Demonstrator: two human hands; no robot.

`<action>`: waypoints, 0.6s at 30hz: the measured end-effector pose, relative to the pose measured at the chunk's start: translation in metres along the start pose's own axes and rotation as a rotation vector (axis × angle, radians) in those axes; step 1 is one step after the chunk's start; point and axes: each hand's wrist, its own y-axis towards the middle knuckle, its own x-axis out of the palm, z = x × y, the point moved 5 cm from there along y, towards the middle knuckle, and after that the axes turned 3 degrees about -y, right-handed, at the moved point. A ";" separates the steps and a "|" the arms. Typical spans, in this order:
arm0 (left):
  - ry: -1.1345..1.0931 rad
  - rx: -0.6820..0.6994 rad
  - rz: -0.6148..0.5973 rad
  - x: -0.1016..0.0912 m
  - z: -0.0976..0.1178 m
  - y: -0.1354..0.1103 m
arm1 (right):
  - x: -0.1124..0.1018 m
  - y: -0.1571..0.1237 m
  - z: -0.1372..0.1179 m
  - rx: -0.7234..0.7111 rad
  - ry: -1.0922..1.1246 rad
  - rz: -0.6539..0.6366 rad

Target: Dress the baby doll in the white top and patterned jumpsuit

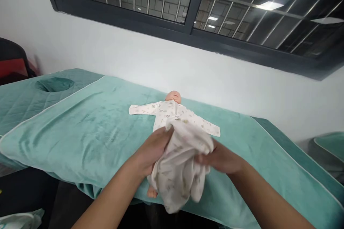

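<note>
View from a head camera, looking down at 2 bare hands at the near edge of a padded bed. The left hand (152, 150) has its fingers curled tight into a bunched white garment (180, 164). The right hand (221, 159) grips the same cloth from the other side, fingers closed, thumb hidden in the folds. The garment, printed with small figures, hangs gathered over the lower half of a baby doll (172, 112). The doll lies on its back on a teal towel (80, 128), head toward the white wall, sleeves spread wide. 1 bare doll foot (152, 192) pokes out below the cloth, right at the towel's front edge. Further left, the bed cover (24, 96) shows a face hole. A dark barred window (193, 3) runs above.

The doll seems to lie close to the edge, so a firm tug on the cloth toward the person could slide it off the bed. The bunched fabric hides the legs, so a foot could snag in a fold.
</note>
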 end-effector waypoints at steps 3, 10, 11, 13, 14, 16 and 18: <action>0.218 -0.214 -0.167 0.005 -0.015 -0.009 | -0.019 0.000 0.002 -0.138 0.202 0.374; -0.092 0.125 0.095 -0.008 0.000 0.007 | 0.029 -0.004 0.027 0.090 0.084 -0.159; -0.037 0.083 0.075 -0.009 -0.005 0.009 | 0.029 -0.005 0.028 0.087 0.085 -0.169; 0.070 -0.027 -0.008 -0.010 -0.015 0.007 | 0.016 -0.006 0.027 0.017 0.173 0.006; 0.115 -0.089 -0.070 -0.010 -0.021 0.004 | 0.007 -0.008 0.029 -0.028 0.236 0.127; 0.214 -0.190 -0.211 -0.009 -0.030 -0.008 | -0.004 -0.014 0.040 -0.059 0.336 0.271; 0.339 -0.233 -0.332 -0.009 -0.032 -0.023 | 0.000 -0.024 0.059 -0.006 0.379 0.255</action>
